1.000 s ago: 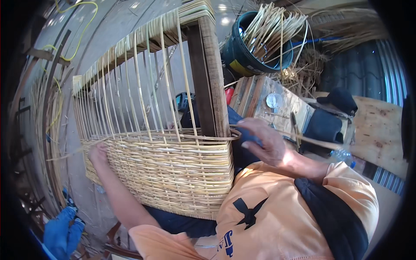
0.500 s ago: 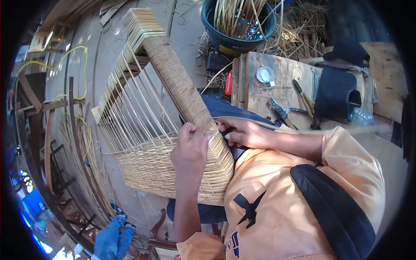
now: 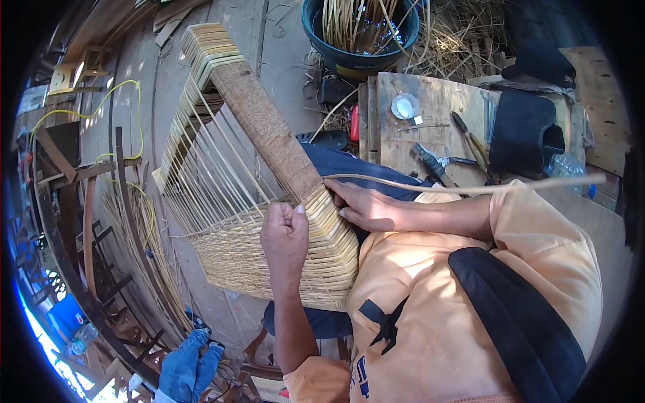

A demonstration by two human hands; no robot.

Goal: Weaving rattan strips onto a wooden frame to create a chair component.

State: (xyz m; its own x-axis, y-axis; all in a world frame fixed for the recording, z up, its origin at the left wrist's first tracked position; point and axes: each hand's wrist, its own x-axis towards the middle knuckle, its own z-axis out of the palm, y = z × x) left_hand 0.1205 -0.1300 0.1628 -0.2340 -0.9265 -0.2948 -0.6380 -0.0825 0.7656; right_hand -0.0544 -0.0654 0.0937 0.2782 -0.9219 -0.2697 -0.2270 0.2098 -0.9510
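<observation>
A wooden frame (image 3: 265,124) leans across my lap, strung with pale cane strands. Its lower part is a dense woven panel (image 3: 235,258). My left hand (image 3: 285,232) is closed in a fist over the panel's upper edge, thumb on top; what its fingers grip is hidden. At the frame's near edge, my right hand (image 3: 366,207) has its fingertips pinched beside the wrapped corner. A long loose cane strand (image 3: 430,189) starts at those fingertips and runs right over my forearm.
A dark tub (image 3: 356,64) with cane soaking in water stands at the top. Right of it, a wooden board (image 3: 430,101) carries pliers (image 3: 474,144), a knife-like tool (image 3: 433,164) and a small clear dish (image 3: 405,106). Long strips (image 3: 151,258) lie at left.
The loose cane strand now stretches out to the right over my right forearm. My left fist has shifted slightly down and left, and the view has moved a little.
</observation>
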